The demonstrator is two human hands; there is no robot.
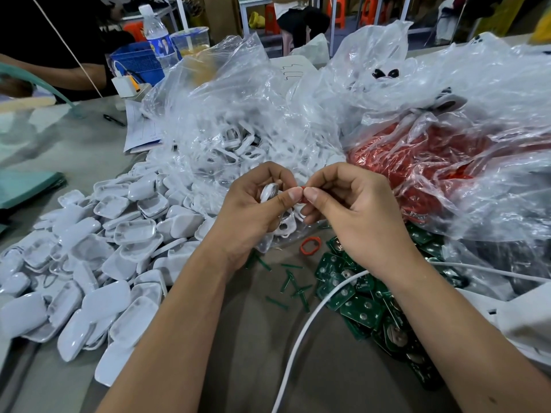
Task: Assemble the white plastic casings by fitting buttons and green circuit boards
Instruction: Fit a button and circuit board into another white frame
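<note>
My left hand point(256, 210) grips a white plastic casing point(284, 225) above the table's middle. My right hand point(351, 216) pinches a small red button piece point(301, 194) against the casing's top, thumb tips of both hands almost touching. A loose red ring point(310, 245) lies on the table just below the hands. Green circuit boards point(357, 305) are heaped under my right forearm. Finished-looking white casings point(98, 263) are piled to the left.
A clear bag of white casing parts point(226, 123) sits behind the hands, and a bag of red parts point(423, 162) to the right. A white cable point(301, 338) crosses the table. Small green strips point(295, 287) are scattered. A person sits at the back left near a bottle point(156, 34).
</note>
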